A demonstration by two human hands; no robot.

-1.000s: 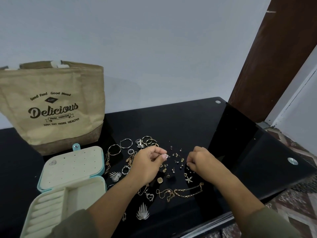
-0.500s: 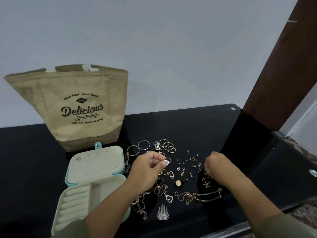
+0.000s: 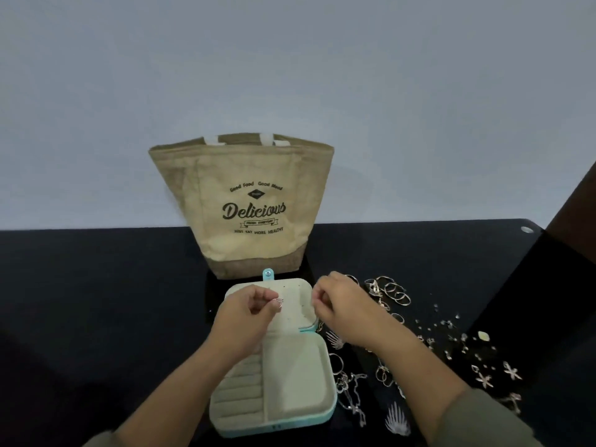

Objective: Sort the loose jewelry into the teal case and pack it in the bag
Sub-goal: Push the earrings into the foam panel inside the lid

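Observation:
The teal case [image 3: 290,425] lies open on the black table, its beige lid [image 3: 295,304], dotted with small holes, at the back. Ring rolls and an empty compartment fill the front half. My left hand [image 3: 245,314] hovers over the lid and pinches a small shell-shaped earring [image 3: 280,302] between thumb and forefinger. My right hand [image 3: 338,308] is at the lid's right edge, fingertips pinched on something too tiny to make out. Loose jewelry lies to the right: rings [image 3: 395,291], studs [image 3: 451,330], star earrings [image 3: 483,379], chains [image 3: 351,391]. The jute bag [image 3: 254,208] stands upright behind the case.
A pale wall rises right behind the bag. The black glass table [image 3: 96,301] stretches to the left of the case. A silver shell piece [image 3: 398,422] lies near the front edge. A dark wooden post [image 3: 574,214] rises at the far right.
Both hands have moved left from the loose jewelry to above the case lid, and the view has swung left with them. The left hand still pinches the shell earring.

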